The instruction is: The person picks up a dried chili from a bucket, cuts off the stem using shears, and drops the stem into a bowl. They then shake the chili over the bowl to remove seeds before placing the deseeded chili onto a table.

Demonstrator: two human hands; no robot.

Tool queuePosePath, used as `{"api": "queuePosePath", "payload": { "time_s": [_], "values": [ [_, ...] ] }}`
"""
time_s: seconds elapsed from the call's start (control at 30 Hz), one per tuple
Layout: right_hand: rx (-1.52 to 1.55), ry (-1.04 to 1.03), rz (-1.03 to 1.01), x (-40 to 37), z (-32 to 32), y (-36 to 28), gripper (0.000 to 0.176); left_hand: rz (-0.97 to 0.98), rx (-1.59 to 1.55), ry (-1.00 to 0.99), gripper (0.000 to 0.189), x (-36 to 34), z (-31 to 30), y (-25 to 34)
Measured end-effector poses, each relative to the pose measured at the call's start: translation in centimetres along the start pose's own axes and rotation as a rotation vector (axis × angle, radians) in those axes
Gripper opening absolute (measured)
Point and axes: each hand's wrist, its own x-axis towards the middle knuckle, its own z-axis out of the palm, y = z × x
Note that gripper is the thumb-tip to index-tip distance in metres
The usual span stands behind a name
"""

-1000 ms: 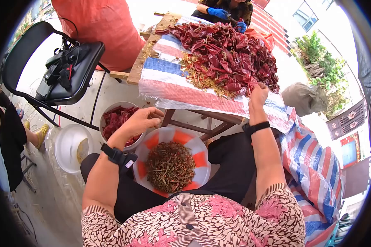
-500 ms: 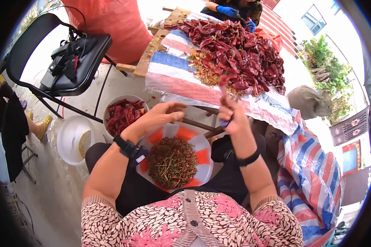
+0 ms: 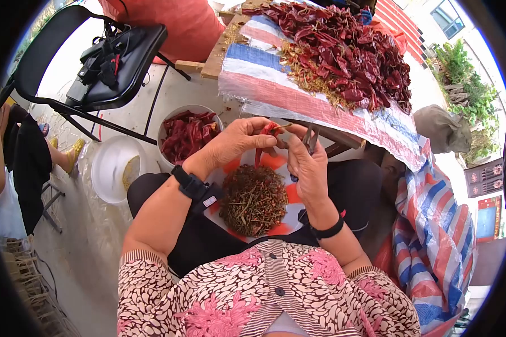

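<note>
In the head view, a dried red chili pepper (image 3: 270, 130) is pinched in my left hand (image 3: 242, 140), its pale stem pointing right. My right hand (image 3: 310, 171) is closed around scissors (image 3: 311, 139), whose dark blades stick up beside the pepper's stem. Both hands are over a round container lined in orange and white (image 3: 275, 160), which sits between my knees. A heap of cut stems (image 3: 253, 202) lies inside it. Just left of my left hand stands a white bucket (image 3: 221, 114) filled with red dried peppers (image 3: 188, 137).
Ahead, a table covered by a striped woven sheet (image 3: 253, 84) bears a large pile of dried peppers (image 3: 343, 56). A black chair (image 3: 123, 73) with gear on it stands left, near a white basin (image 3: 109, 174). A person sits at far left; another is partly visible behind the table.
My right hand has come back from the table's edge toward the container with the scissors. My left hand, earlier loosely spread, now pinches a pepper. The camera view has shifted slightly.
</note>
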Motion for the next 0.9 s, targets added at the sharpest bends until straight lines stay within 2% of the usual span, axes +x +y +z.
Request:
{"api": "queuePosePath", "payload": {
  "time_s": [0.03, 0.1, 0.13, 0.23, 0.33, 0.43, 0.53, 0.63, 0.8, 0.9],
  "values": [
    [-0.081, -0.04, -0.085, 0.3, 0.2, 0.3, 0.018, -0.045, 0.004, -0.012, 0.043, -0.2, 0.1, 0.3],
    [-0.245, -0.125, -0.258, 1.1, 0.7, 1.1, 0.015, 0.028, -0.017, -0.033, 0.044, 0.0, 0.2, -0.7],
    [-0.26, -0.134, -0.292, 1.1, 0.9, 1.0, 0.012, 0.068, -0.028, -0.042, 0.044, 0.0, 0.2, -1.0],
    [-0.588, -0.081, -0.548, 1.4, 0.6, 1.1, 0.011, 0.025, -0.034, -0.065, 0.04, -0.4, 0.0, -1.0],
    [-0.504, -0.059, -0.552, 1.1, 0.7, 0.6, 0.01, 0.03, -0.119, -0.1, 0.033, -0.6, -0.4, -1.2],
    [-0.72, -0.028, -0.59, -0.1, 1.0, -1.2, 0.012, -0.015, -0.293, -0.179, 0.03, -0.7, 0.0, -0.9],
    [-0.601, 0.015, -0.62, -0.5, 1.6, -1.6, 0.011, -0.015, -0.435, -0.263, 0.031, -0.9, 0.2, -0.8],
    [-0.272, 0.073, -0.25, -0.5, 1.5, -2.4, 0.014, -0.063, -0.499, -0.267, 0.034, -1.0, 0.5, -0.4],
    [-0.153, 0.208, -0.342, 0.7, 0.2, -2.9, 0.016, -0.057, -0.283, -0.122, 0.04, -1.3, 0.6, -0.7],
    [-0.116, 0.168, -0.32, 0.3, 0.0, -3.8, 0.017, -0.004, -0.168, -0.077, 0.04, -1.5, 0.5, -0.1]
  ]
}}
